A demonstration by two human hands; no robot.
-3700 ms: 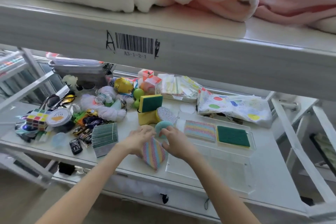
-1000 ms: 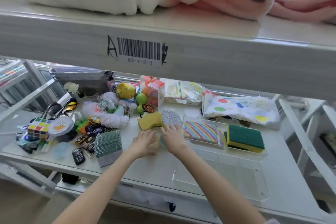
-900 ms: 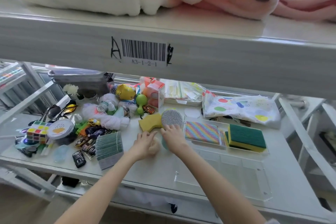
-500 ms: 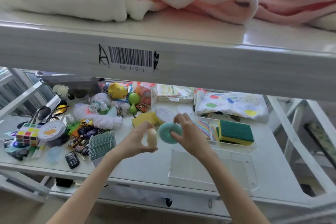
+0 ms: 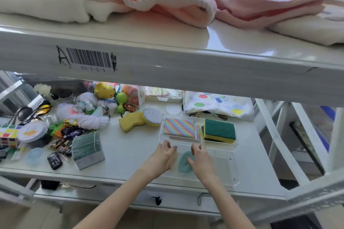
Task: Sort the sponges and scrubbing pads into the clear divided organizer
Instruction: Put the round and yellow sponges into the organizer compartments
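The clear divided organizer (image 5: 235, 171) sits on the lower shelf at centre right. Rainbow-striped pads (image 5: 178, 128) fill its back left compartment. Green-and-yellow sponges (image 5: 219, 130) are stacked in the back right one. A round teal sponge (image 5: 183, 162), blurred, lies in the front compartment between my hands. My left hand (image 5: 163, 156) hovers at its left with fingers spread. My right hand (image 5: 200, 160) is just right of it, fingers apart, thumb touching the sponge's edge. A yellow curved sponge (image 5: 130, 121) and a round silver scrubber (image 5: 152, 117) lie on the shelf behind.
A tied bundle of green striped pads (image 5: 87, 147) stands left of my hands. Toy cars, yarn, a puzzle cube (image 5: 8, 135) and other clutter cover the shelf's left side. A dotted white pouch (image 5: 217, 106) lies behind the organizer. The upper shelf (image 5: 167, 65) with towels overhangs.
Both hands lifted the teal sponge and a small cream piece off the shelf, then moved right and down over the organizer's front compartment. The teal sponge now lies inside it.
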